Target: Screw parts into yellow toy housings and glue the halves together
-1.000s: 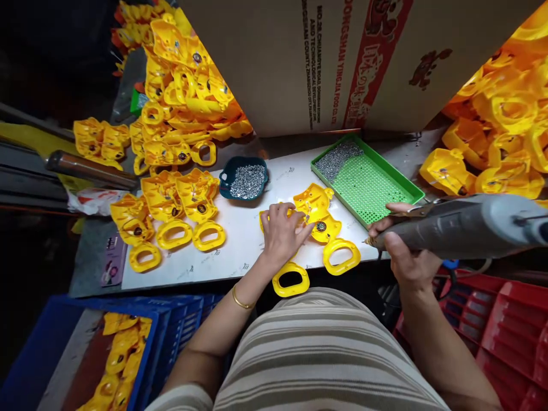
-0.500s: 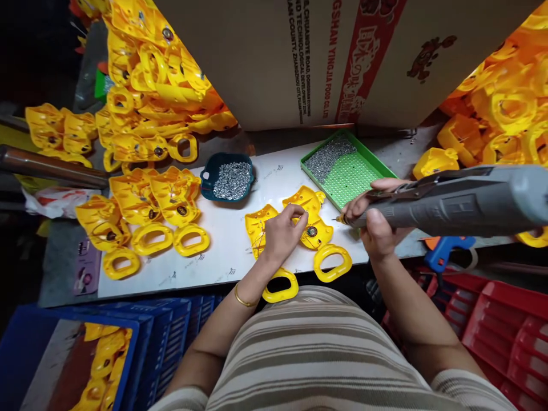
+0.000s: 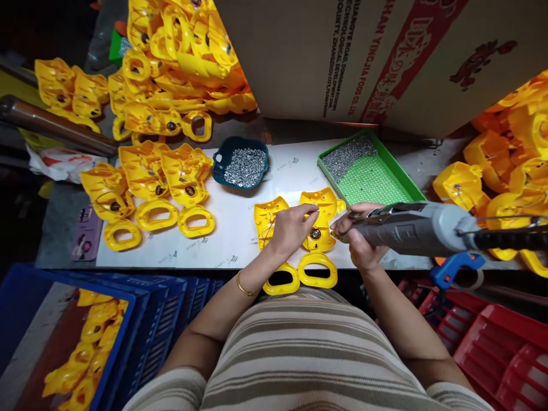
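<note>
My left hand [image 3: 293, 230] is closed in a pinch over a yellow plastic shell half [image 3: 319, 198]; anything between its fingertips is too small to make out. My right hand [image 3: 365, 248] is wrapped around a grey electric screwdriver [image 3: 398, 228], which lies nearly level with its front end pointing left at that shell. The tip is hard to see among the fingers. A second yellow shell half [image 3: 262, 222] with thin wires sits to the left, partly under my left hand. Two oval yellow handles [image 3: 318, 282] extend from the shells at the table edge.
Small screws fill a dark teal dish [image 3: 217, 176] and part of a green tray [image 3: 398, 181]. More yellow shells [image 3: 184, 171] stand at left and in heaps behind. A big carton [image 3: 291, 68] backs the table [image 3: 222, 245]. Blue crates [image 3: 158, 319] and red crates [image 3: 492, 337] flank me below.
The screwdriver's front end has come left, closer to the right-hand shell. That shell has turned, bringing its handle beside the other one. My left hand stays pinched over it; the view has shifted.
</note>
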A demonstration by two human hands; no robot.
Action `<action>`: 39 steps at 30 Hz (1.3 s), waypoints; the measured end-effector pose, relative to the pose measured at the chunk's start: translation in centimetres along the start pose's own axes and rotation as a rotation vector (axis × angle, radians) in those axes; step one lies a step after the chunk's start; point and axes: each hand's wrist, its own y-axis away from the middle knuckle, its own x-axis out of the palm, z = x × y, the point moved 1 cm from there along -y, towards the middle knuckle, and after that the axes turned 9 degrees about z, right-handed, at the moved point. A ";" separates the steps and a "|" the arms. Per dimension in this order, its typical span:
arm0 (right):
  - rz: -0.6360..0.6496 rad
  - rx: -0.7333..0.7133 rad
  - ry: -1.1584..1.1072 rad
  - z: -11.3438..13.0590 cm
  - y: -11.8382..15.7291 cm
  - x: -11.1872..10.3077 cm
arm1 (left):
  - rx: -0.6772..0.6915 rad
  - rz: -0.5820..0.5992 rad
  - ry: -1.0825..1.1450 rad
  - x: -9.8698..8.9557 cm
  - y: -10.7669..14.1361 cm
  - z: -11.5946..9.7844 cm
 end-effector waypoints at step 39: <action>-0.289 -0.230 -0.012 4.3 -1.2 -2.7 | 0.294 0.053 -0.073 0.7 -1.6 0.7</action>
